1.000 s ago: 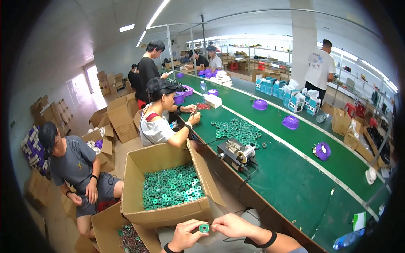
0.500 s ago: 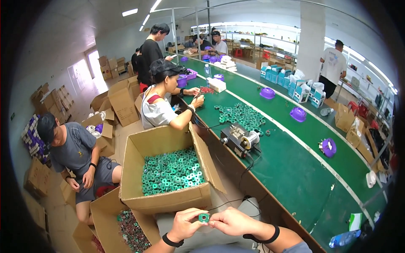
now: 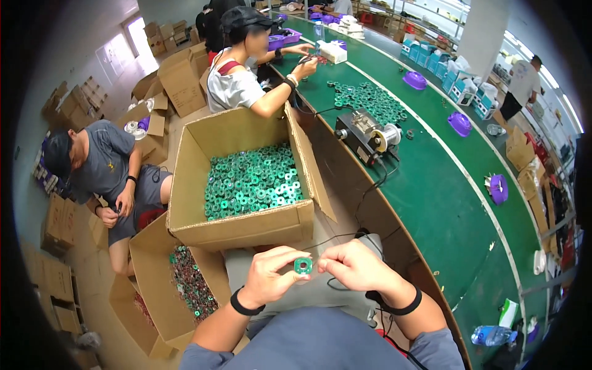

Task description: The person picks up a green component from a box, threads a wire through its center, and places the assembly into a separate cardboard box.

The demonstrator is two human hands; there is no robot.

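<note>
Above the lap (image 3: 290,300) — left hand (image 3: 269,271) tight on 1 green ring (image 3: 298,267); right hand (image 3: 351,264) closed

left hand (image 3: 269,275) pinches, right hand (image 3: 354,265) curls beside it, forearms (image 3: 216,324) angled inward.

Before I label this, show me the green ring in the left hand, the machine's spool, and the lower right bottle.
Green ring (image 3: 303,259): head view, its upper rim.
Spool (image 3: 391,135): head view, its round side.
Bottle (image 3: 492,335): head view, its side.
</note>
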